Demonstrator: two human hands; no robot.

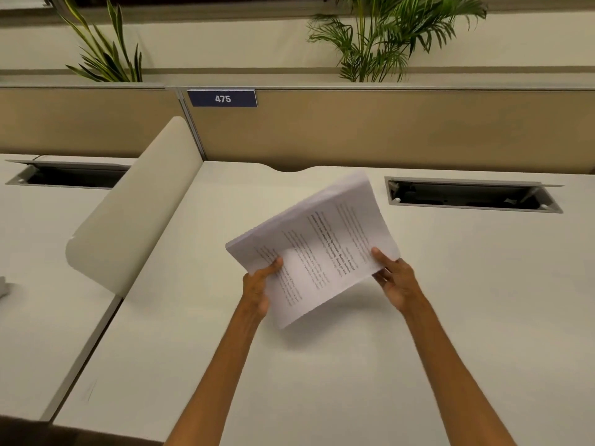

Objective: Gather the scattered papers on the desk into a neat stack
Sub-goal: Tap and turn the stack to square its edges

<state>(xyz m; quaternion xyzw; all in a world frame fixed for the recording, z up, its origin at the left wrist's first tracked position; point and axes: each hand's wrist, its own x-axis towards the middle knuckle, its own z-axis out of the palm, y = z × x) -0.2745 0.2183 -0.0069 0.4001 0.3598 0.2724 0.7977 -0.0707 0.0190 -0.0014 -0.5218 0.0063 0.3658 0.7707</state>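
Note:
A stack of white printed papers (317, 249) is held in the air above the middle of the pale desk (354, 365), tilted and turned at an angle, its shadow falling on the desk below. My left hand (259, 286) grips the stack's near left edge with the thumb on top. My right hand (396, 278) holds the near right corner, thumb on the printed face. The sheets' edges lie nearly flush, slightly fanned at the far left corner. No loose papers lie on the desk.
A curved cream divider (135, 207) stands at the desk's left side. An open cable tray (470, 196) is cut into the desk at the far right. A tan partition with a "475" label (222, 98) closes the back, plants behind it.

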